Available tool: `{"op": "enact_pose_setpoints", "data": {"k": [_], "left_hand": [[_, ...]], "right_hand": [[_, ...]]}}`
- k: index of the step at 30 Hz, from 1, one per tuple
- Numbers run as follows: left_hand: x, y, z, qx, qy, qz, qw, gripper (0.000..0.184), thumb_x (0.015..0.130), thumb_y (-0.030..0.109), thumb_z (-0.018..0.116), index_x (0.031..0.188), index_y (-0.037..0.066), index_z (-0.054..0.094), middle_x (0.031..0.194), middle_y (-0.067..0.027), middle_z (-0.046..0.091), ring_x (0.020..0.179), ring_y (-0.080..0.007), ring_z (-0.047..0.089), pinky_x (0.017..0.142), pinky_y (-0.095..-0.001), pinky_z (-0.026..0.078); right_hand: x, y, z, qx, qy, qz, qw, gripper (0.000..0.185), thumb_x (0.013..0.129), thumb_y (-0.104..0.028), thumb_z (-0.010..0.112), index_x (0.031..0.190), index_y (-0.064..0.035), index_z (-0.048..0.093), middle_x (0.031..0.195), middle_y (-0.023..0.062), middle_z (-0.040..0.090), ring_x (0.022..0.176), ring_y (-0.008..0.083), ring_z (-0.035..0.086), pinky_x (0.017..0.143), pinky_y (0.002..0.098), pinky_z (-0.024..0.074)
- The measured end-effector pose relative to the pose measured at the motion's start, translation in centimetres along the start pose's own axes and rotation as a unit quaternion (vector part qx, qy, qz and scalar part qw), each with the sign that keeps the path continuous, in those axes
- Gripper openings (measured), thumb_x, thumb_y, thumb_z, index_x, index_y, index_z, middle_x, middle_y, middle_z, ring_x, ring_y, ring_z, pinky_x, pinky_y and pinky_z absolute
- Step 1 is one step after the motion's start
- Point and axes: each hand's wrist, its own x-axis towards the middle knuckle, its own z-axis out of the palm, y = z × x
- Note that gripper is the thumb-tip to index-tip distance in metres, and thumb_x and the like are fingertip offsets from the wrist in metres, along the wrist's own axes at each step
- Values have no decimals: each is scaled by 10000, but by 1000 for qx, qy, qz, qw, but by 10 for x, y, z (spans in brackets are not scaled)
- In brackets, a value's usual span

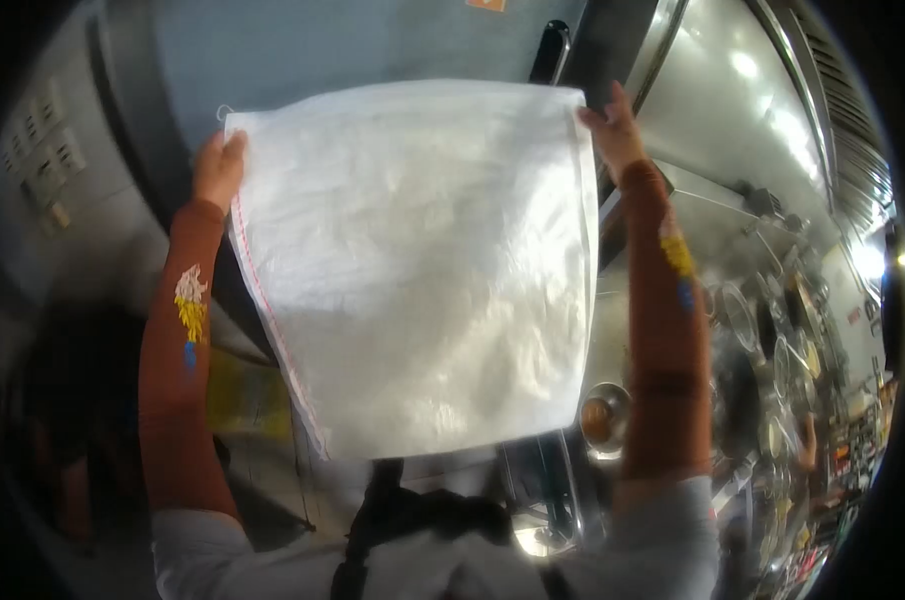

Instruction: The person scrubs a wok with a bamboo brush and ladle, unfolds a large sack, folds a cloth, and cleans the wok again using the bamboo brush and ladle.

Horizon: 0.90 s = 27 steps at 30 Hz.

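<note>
- White sack (423,280), one: held up in front of the body, spread broad face towards us, between our two hands and touching both.
- Left hand (220,170): closed on the sack's upper left side, just below the corner, thumb on the near face; the sack lies to its right and below.
- Right hand (616,132): thumb at the upper right corner, a finger raised clear; we read this as a pinch, the far side of the grip being hidden. The sack lies to its left and below.
- Nearer hand: neither, both being in contact; the right sits a little higher in our view.
- Long axis: uncertain. Height and width look nearly alike; the top edge runs across from hand to hand, the outline narrowing towards the bottom.
- Red stitching (256,270): a line down the left side, slanting inward to the lower left corner.
- Loose thread (225,111): small loop at the upper left corner, just above the left hand.
- Open end: we cannot tell which edge it is.
- Metal bowl (619,418): beyond the sack's lower right side, near our right forearm, apart from both hands.
- Blue-grey panel (353,50): behind the top edge.
</note>
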Motion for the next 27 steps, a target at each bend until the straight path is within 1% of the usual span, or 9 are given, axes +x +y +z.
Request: {"op": "enact_pose_setpoints", "data": {"k": [3,5,9,11,13,17,21,25,27], "left_hand": [[53,-62,76,31,-41,-20,998,434,946,384,512,1001,-28,636,940,-284,648,952,-439,624,849,-465,474],[76,-85,133,31,-72,-47,996,427,949,352,516,1051,-44,638,1007,-283,658,1015,-435,622,894,-475,465],[81,-185,228,123,-163,-43,978,440,949,332,509,1138,-49,620,1164,-282,624,1149,-423,568,995,-470,435],[66,-224,263,202,-206,0,957,434,945,300,497,1183,-48,600,1216,-290,600,1155,-429,568,1019,-472,438],[49,-231,280,298,-304,-5,905,420,942,275,490,1209,-30,602,1263,-287,580,1198,-416,551,1032,-485,430],[35,-230,299,337,-402,-135,840,412,877,248,578,1195,-10,627,1271,-247,602,1213,-421,552,1002,-475,466],[65,-198,287,388,-476,-93,784,379,913,230,562,1207,2,628,1267,-216,626,1180,-361,604,965,-416,485],[95,-152,298,459,-445,32,768,359,935,242,547,1186,1,634,1238,-200,638,1153,-340,610,968,-398,475],[108,-112,311,444,-365,130,808,351,946,248,540,1176,1,637,1224,-192,644,1140,-329,614,969,-389,470]], "right_hand": [[-70,-22,49,-224,-77,29,971,767,885,-379,716,1489,-76,354,1354,237,547,1285,323,522,1077,368,412],[-116,35,62,-306,-147,-123,932,751,874,-402,712,1475,-90,386,1434,240,466,1351,362,440,1105,427,384],[-211,98,39,-455,-231,2,860,677,901,-454,628,1469,-152,419,1458,229,435,1345,413,406,1118,509,314],[-235,126,22,-322,-240,34,915,672,906,-467,615,1465,-147,424,1463,223,427,1353,404,395,1114,507,321],[-247,111,11,-383,-186,42,904,648,909,-422,630,1449,-120,439,1445,219,447,1321,407,428,1100,489,347],[-265,22,-13,-374,-74,38,924,561,879,-262,701,1355,-26,521,1398,216,494,1279,390,486,1071,451,394],[-354,-45,-53,-178,-146,32,973,428,861,-137,721,1247,0,599,1207,190,631,1048,337,641,898,390,527],[-492,-49,-63,-55,-212,305,927,314,920,-181,656,1196,-33,641,1017,180,680,862,310,681,782,383,546],[-558,-40,-63,-76,-226,410,880,326,953,-276,601,1183,-49,645,1059,189,673,947,338,662,835,416,523]]}}
